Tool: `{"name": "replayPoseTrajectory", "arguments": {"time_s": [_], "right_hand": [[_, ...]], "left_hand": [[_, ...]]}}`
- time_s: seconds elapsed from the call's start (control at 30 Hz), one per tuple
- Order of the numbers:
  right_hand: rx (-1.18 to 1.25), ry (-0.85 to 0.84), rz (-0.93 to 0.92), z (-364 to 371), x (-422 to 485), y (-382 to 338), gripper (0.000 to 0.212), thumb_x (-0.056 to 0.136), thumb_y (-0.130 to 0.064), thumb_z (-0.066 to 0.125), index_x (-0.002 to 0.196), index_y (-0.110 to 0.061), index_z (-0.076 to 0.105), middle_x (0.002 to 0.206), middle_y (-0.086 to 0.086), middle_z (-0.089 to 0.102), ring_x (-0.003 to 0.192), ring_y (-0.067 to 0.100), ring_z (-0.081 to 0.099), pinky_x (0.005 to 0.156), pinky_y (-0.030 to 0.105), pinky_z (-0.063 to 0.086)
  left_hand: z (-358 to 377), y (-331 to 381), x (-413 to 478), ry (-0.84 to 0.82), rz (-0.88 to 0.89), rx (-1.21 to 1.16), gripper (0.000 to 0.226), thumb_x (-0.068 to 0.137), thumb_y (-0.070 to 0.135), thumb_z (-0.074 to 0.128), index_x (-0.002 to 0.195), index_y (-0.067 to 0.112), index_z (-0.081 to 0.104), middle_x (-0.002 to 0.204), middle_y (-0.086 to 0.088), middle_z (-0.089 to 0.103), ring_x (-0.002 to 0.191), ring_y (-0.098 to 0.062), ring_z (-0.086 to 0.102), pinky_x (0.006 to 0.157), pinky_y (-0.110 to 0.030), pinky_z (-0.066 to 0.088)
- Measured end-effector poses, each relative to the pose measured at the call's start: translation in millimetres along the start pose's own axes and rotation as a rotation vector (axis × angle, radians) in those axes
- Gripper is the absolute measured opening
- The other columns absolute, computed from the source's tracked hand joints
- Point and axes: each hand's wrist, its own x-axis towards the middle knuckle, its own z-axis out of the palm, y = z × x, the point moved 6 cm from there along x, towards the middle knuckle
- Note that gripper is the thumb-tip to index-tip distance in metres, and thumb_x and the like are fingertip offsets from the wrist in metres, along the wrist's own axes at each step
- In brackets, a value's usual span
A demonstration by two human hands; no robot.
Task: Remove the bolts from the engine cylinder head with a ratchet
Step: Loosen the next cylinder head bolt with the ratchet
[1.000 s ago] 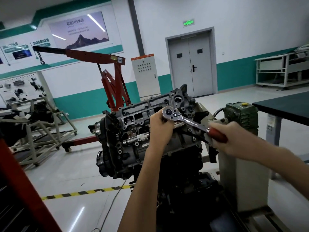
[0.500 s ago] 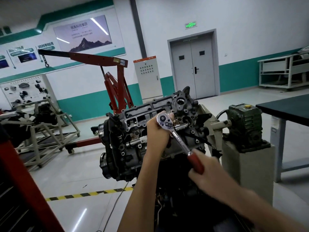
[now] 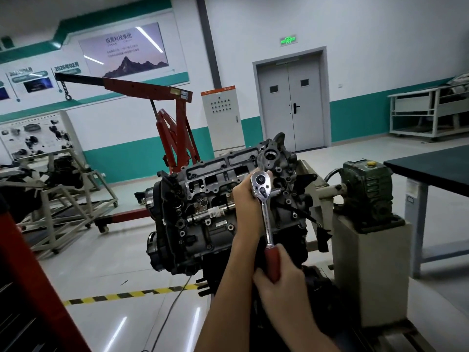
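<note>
A grey engine with its cylinder head (image 3: 218,174) on top is mounted on a stand in the middle of the view. A chrome ratchet (image 3: 265,212) with a red handle sits on the head's right end, its handle pointing almost straight down. My left hand (image 3: 247,201) holds the ratchet's round head from behind, steadying it on a bolt that I cannot see. My right hand (image 3: 280,280) grips the red handle at the bottom. Several small bolts dot the head's face.
A green gearbox (image 3: 365,191) on a beige pedestal stands right of the engine. A dark-topped table (image 3: 431,168) is at far right. A red engine hoist (image 3: 175,128) stands behind. A red frame (image 3: 30,288) crosses the lower left. Yellow-black floor tape (image 3: 127,294) runs below.
My right hand has swung the ratchet handle clockwise, from pointing right to nearly straight down. My left hand has stayed on the ratchet head.
</note>
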Motion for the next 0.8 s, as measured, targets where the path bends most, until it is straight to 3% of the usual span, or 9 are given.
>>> {"name": "replayPoseTrajectory", "arguments": {"time_s": [0.1,0.17,0.3,0.4,0.47,0.6,0.7,0.8], "right_hand": [[0.028,-0.070,0.027,3.1,3.1,-1.5,0.025,0.078,0.000,0.060,0.092,-0.019,0.050,0.064,0.006,0.051,0.041,0.003,0.047,0.042,0.012,0.037],[-0.137,-0.168,-0.066,-28.1,13.5,-6.6,0.031,0.076,0.003,0.062,0.086,-0.024,0.049,0.057,-0.001,0.047,0.040,0.003,0.044,0.041,0.011,0.035],[-0.594,-0.341,-0.231,-101.8,60.5,-28.1,0.034,0.076,0.000,0.065,0.083,-0.029,0.049,0.061,-0.002,0.054,0.045,0.011,0.052,0.048,0.022,0.048],[-0.717,-0.324,-0.292,-115.5,81.2,-35.1,0.029,0.078,-0.005,0.067,0.085,-0.027,0.049,0.065,0.001,0.057,0.049,0.014,0.054,0.052,0.028,0.051],[-0.633,-0.257,-0.232,-102.1,68.9,-22.5,0.031,0.076,-0.006,0.068,0.088,-0.027,0.048,0.063,0.002,0.055,0.048,0.014,0.054,0.054,0.029,0.051],[-0.187,0.011,-0.107,-44.5,15.4,-5.4,0.032,0.071,0.002,0.068,0.076,-0.026,0.052,0.050,-0.006,0.046,0.043,-0.001,0.049,0.043,0.008,0.036],[0.062,-0.005,-0.026,-0.6,3.7,-4.1,0.025,0.074,0.000,0.062,0.078,-0.023,0.052,0.059,0.006,0.054,0.045,0.006,0.049,0.044,0.016,0.042],[-0.044,-0.084,-0.068,-16.0,11.7,-10.6,0.029,0.074,0.003,0.061,0.078,-0.024,0.051,0.055,-0.001,0.050,0.043,0.003,0.045,0.043,0.011,0.036]], "left_hand": [[-2.8,2.3,2.4,-0.108,0.025,0.061,0.052,0.092,0.009,0.060,0.058,0.032,0.030,0.049,0.014,0.031,0.054,-0.002,0.024,0.054,-0.022,0.025],[-4.8,0.5,5.8,-0.171,-0.006,0.057,0.049,0.090,0.005,0.060,0.056,0.025,0.033,0.049,0.015,0.033,0.055,-0.003,0.027,0.054,-0.026,0.027],[-1.3,2.5,11.7,-0.217,-0.052,0.084,0.045,0.082,-0.010,0.059,0.050,0.019,0.043,0.047,0.015,0.042,0.050,-0.001,0.031,0.051,-0.020,0.029],[-0.5,3.2,9.0,-0.163,-0.037,0.071,0.055,0.081,-0.011,0.057,0.049,0.030,0.039,0.043,0.017,0.041,0.045,0.000,0.031,0.047,-0.011,0.024],[-1.5,3.6,4.5,-0.120,-0.016,0.011,0.054,0.082,-0.006,0.058,0.049,0.034,0.044,0.046,0.019,0.045,0.047,0.002,0.034,0.049,-0.009,0.027],[2.8,4.5,1.2,-0.067,0.003,-0.049,0.046,0.080,0.005,0.057,0.056,0.044,0.054,0.050,0.021,0.048,0.050,0.006,0.038,0.054,-0.008,0.031],[4.6,-0.2,1.4,-0.074,-0.005,-0.069,0.054,0.084,-0.004,0.057,0.056,0.042,0.051,0.051,0.017,0.041,0.050,0.004,0.032,0.053,-0.004,0.031],[1.2,0.0,2.6,-0.128,-0.022,-0.064,0.052,0.083,-0.001,0.059,0.053,0.040,0.051,0.049,0.018,0.042,0.049,0.004,0.035,0.053,-0.004,0.033]]}}
